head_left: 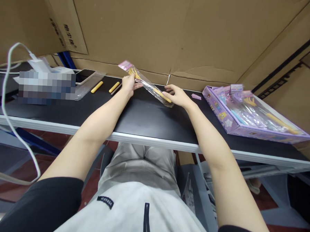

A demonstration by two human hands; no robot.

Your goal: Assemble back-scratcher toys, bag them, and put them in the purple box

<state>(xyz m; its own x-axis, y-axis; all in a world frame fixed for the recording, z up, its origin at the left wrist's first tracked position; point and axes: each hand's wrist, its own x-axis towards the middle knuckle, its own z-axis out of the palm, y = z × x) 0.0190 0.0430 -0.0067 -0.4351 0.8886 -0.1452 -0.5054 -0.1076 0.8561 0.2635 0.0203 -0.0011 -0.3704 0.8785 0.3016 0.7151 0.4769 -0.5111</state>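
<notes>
The left hand (130, 85) gripped the packet (147, 84) near its labelled end, while the right hand (177, 96), fingers bent, touched its lower end, firmly or not I couldn't tell, over the table (149, 121) beside the purple box (228, 123).

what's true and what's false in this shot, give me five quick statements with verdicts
1. The left hand holds a clear package. True.
2. The right hand reaches into the purple box. False: it is at the package's lower end.
3. The purple box is open, with packaged things inside. True.
4. Two yellow sticks lie left of the left hand. True.
5. The tabletop is white. False: it is black.
</notes>
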